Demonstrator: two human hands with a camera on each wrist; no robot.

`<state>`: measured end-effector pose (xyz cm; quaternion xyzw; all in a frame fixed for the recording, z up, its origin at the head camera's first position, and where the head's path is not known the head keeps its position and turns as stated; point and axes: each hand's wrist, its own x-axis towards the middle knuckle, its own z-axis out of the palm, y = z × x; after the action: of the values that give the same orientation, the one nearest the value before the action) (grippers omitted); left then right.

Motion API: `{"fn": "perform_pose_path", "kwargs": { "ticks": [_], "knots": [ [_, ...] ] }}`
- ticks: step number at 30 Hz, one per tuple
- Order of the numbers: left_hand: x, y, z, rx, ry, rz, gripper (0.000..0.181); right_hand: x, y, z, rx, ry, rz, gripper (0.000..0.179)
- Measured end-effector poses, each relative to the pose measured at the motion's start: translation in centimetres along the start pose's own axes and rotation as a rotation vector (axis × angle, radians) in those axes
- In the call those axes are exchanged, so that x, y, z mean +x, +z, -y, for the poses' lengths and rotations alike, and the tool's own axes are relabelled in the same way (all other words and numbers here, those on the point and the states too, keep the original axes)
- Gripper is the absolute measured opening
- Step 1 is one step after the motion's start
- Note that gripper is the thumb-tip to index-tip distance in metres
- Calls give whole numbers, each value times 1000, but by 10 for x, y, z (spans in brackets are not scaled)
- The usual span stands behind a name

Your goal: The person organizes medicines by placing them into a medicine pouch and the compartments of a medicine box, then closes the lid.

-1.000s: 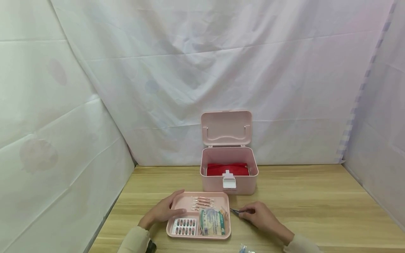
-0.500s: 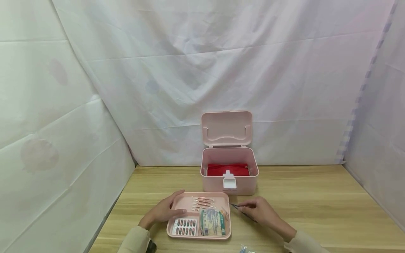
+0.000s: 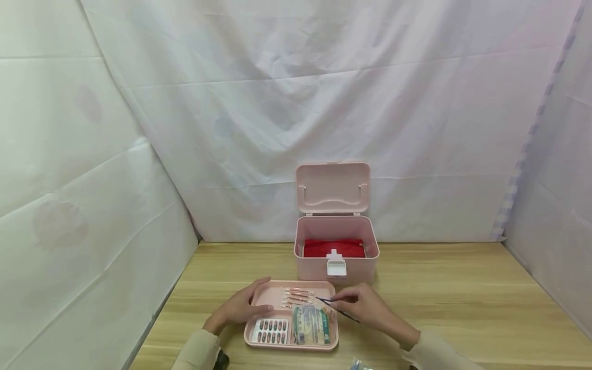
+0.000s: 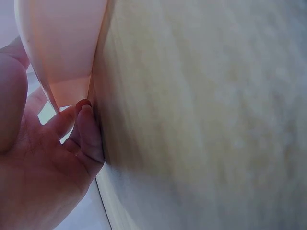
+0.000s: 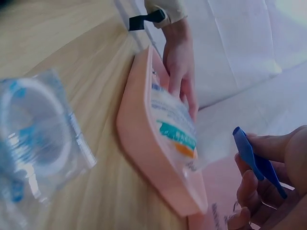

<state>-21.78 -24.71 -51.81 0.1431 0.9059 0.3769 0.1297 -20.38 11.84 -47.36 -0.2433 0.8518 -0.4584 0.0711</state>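
Observation:
My left hand (image 3: 238, 308) grips the left side of a shallow pink tray (image 3: 291, 349), thumb over the rim and fingers against the outer wall. Between right-hand thumb and fingers I pinch dark blue tweezers (image 5: 246, 151); that right hand (image 3: 370, 310) is above the tray's right rim. The tweezer tips point left, near several cotton swabs (image 3: 298, 295) lying in the tray's far part. Nearer me in the tray are a capsule blister pack (image 3: 270, 331) on the left and a clear packet with green printing (image 3: 310, 326) on the right. A small brownish strip lies partly hidden beside the packet.
Behind the tray stands a pink box (image 3: 310, 270) with its lid raised and a red pouch (image 3: 333, 249) inside. A clear plastic-wrapped white ring (image 5: 36, 124) lies on the wooden table (image 3: 444, 288) near the front edge. White cloth hangs around the table.
My right hand has moved left with the tweezers, from beside the tray to over its right rim, and the tips now reach toward the swabs. My left hand stays on the tray.

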Motion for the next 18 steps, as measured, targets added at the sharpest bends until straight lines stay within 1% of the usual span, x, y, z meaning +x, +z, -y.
{"fn": "perform_pose_path", "kwargs": {
  "ticks": [2,6,10,13,18],
  "knots": [
    [0,0,-1,0,-1,-2,81,4,4,4,-3,-33,-5,11],
    [-1,-1,-1,0,-25,-4,81,14,13,11,-24,-89,-22,11],
    [-1,-2,-2,-6,-37,-6,81,26,22,18,-13,-136,-1,13],
    [-1,-2,-3,-6,-29,-4,81,34,30,22,-8,-133,19,14],
    [-3,-1,-4,9,-13,-4,81,46,42,29,-24,-80,22,14]
  ]
}}
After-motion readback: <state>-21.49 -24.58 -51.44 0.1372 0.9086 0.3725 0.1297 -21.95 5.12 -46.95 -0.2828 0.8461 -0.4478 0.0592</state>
